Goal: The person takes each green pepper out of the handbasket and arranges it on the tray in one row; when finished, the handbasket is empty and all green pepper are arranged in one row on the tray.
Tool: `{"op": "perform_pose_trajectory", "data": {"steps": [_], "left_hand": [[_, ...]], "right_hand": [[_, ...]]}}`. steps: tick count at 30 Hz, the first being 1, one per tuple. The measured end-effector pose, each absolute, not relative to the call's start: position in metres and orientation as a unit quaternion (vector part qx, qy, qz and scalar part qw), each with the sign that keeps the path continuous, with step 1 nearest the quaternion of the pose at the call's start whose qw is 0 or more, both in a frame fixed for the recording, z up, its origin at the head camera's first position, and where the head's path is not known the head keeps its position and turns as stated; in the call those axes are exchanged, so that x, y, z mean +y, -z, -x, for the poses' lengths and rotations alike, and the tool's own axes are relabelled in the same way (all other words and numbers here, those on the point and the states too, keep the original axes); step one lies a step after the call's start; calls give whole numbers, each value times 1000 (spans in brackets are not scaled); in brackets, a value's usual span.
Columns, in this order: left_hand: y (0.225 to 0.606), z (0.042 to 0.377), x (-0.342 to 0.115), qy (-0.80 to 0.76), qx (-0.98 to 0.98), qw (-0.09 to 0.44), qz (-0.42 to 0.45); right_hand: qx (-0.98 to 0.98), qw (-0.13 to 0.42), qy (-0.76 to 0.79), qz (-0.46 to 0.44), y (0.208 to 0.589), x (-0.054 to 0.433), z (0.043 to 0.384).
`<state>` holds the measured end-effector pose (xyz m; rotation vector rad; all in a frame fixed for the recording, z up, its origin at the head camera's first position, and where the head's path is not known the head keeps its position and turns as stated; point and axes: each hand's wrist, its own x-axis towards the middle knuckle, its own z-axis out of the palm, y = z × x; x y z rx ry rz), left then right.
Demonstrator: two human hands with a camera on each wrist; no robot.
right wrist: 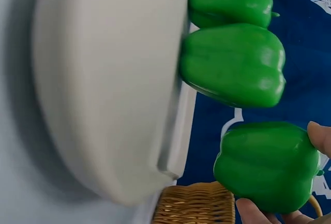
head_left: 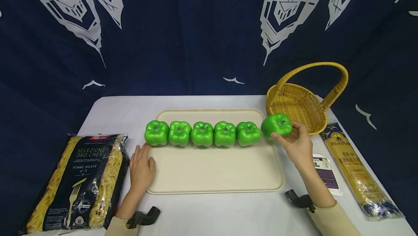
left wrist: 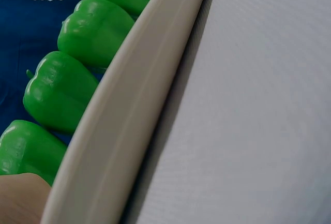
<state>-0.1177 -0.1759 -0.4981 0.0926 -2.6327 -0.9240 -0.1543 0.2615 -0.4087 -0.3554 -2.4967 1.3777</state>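
Observation:
My right hand grips a green bell pepper between thumb and fingers, at the tray's right edge and just in front of the basket. In the right wrist view the held bell pepper shows apart from the row. Several more green bell peppers stand in a line across the cream tray. My left hand rests at the tray's left edge with its fingers extended, fingertips right by the leftmost pepper. Only a bit of that hand shows in the left wrist view.
A wicker basket with a tall handle stands at the back right. To the right lie a pack of long pasta and a purple-and-white packet. A large bag of penne lies at the left. Dark blue printed cloth hangs behind the table.

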Motion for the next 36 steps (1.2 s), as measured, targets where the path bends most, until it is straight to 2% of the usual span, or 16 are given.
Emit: {"op": "perform_pose_trajectory", "data": {"steps": [27, 36], "left_hand": [[498, 118, -176, 328, -927, 175, -36], [498, 117, -176, 328, -929, 166, -36]], "right_hand": [[-886, 94, -442, 107, 428, 257, 160], [-890, 63, -442, 97, 428, 259, 157]]}}
